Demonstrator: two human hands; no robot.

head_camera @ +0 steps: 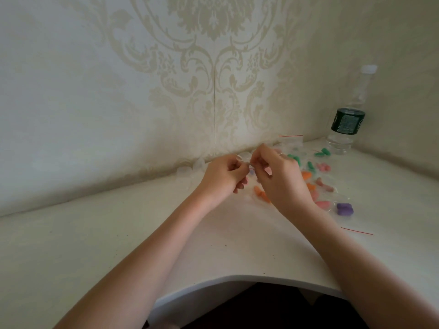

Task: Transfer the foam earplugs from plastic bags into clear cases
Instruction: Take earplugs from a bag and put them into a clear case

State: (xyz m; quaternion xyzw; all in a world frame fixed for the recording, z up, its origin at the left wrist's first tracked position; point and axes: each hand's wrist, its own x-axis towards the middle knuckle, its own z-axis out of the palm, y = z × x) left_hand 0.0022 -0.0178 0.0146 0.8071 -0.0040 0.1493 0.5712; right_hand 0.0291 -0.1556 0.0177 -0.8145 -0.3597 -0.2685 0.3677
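Observation:
My left hand [222, 178] and my right hand [280, 179] meet above the white desk [166, 233], both pinching the top edge of a small clear plastic bag [251, 172] that hangs between them. Its contents are mostly hidden by my fingers. Orange earplugs [261, 194] lie on the desk just below my hands. To the right, more bagged earplugs are scattered: green [322, 153], pink [323, 204], purple [344, 209]. Several clear cases [190, 173] stand in a row along the wall to the left of my hands.
A water bottle [345, 124] with a dark green label stands in the back right corner. Empty bags with red seal strips lie by the wall [291, 138] and near my right forearm [356, 231]. The desk's curved front edge runs below my arms.

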